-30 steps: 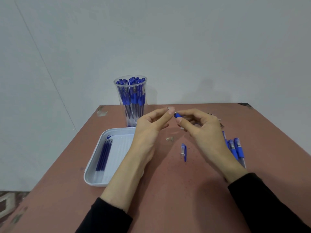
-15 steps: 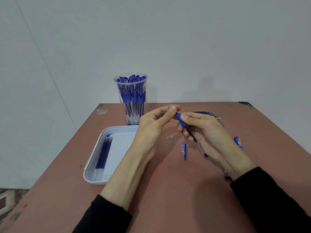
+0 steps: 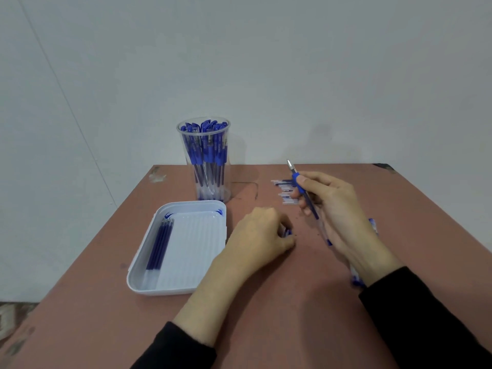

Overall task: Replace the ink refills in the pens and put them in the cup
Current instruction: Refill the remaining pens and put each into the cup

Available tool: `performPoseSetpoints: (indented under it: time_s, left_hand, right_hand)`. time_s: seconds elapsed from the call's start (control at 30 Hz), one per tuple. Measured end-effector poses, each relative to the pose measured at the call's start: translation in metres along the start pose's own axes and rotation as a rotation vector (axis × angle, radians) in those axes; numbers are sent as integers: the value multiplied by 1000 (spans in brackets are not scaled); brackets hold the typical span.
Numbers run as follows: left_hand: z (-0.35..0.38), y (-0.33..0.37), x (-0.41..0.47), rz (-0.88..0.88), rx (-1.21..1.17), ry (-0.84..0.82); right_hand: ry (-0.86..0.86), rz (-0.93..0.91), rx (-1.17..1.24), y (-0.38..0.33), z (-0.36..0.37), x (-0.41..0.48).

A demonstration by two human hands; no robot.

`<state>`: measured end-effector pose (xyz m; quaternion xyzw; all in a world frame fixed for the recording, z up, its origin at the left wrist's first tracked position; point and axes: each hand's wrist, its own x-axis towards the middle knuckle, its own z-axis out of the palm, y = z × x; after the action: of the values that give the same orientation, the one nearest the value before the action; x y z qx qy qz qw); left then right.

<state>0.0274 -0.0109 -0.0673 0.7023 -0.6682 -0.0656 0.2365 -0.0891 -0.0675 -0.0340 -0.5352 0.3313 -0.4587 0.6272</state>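
Observation:
My right hand (image 3: 335,206) grips a blue pen (image 3: 306,198) with its tip pointing up and away, no cap on it. My left hand (image 3: 262,235) is down on the table, fingers curled round the blue pen cap (image 3: 287,232), which is mostly hidden under them. A clear cup (image 3: 203,161) full of blue pens stands at the back of the table. A white tray (image 3: 186,286) at the left holds several dark blue refills (image 3: 159,243).
A pile of used refills (image 3: 285,190) lies behind my right hand. More blue pens (image 3: 372,225) lie on the table, partly hidden by my right wrist. The brown table (image 3: 266,315) ends close behind the cup, against a grey wall.
My hands have parted. The left hand dropped from the pen's tip to the table and closed on the cap. The right hand moved right and raised the pen's tip upward.

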Motion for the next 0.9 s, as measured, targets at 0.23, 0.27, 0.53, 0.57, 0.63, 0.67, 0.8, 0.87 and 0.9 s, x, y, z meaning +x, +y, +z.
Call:
performPoseSetpoints:
  time_s: [0.23, 0.27, 0.53, 0.57, 0.63, 0.67, 0.8, 0.87, 0.9]
  left_hand:
    - [-36, -6, 3, -228, -1169, 379]
    - [-38, -7, 2, -242, -1329, 397]
    - [-43, -10, 1, -234, -1579, 432]
    - [-43, -10, 1, -235, -1589, 428]
    - [-43, -9, 0, -227, -1585, 415]
    - [-42, -8, 0, -222, -1548, 412]
    - [-36, -5, 1, -198, -1359, 418]
    - [-34, -5, 1, -192, -1309, 435]
    - [-34, -5, 1, -189, -1291, 446]
  right_hand:
    - [33, -152, -215, 4, 1, -2]
    - [19, -167, -236, 4, 2, -2]
    - [-44, -221, -354, 6, 4, -6]
    - [-41, -222, -372, 7, 5, -5]
    - [-38, -229, -406, 9, 5, -4]
    - [-38, -236, -422, 10, 5, -4]
    - [-25, -282, -510, 11, 5, -5]
    - [-26, -292, -518, 11, 6, -6]
    - [-33, -303, -516, 11, 6, -7]
